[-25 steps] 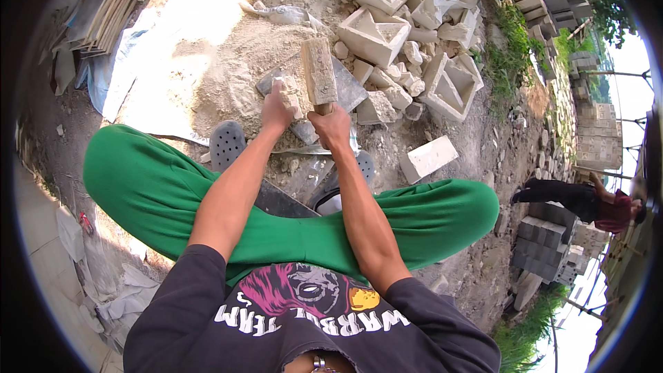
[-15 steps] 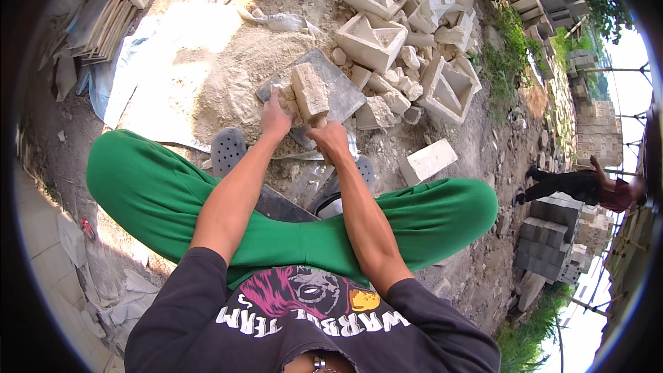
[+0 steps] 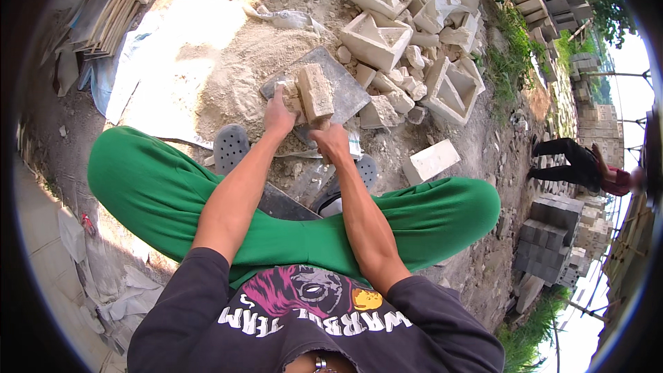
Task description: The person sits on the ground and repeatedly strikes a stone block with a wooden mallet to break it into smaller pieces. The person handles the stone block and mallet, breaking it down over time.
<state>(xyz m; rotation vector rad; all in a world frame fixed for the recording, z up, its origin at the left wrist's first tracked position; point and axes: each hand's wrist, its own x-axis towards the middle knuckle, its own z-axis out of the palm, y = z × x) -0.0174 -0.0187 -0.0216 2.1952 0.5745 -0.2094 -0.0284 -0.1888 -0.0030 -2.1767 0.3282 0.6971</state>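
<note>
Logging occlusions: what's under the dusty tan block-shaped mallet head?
Around the mallet head, a flat dark-grey slab and, leftward, a pale rough chunk show; anything directly beneath is covered.

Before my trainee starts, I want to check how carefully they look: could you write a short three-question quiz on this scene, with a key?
1. Which hand grips the block-headed mallet?
2. True or false: the person's trousers are red.
3. What lies on the ground just in front of the right leg? A: a blue bucket; B: a pale block; C: a coil of rope.

Key: 1. The right hand. 2. False; they are green. 3. B.
</note>
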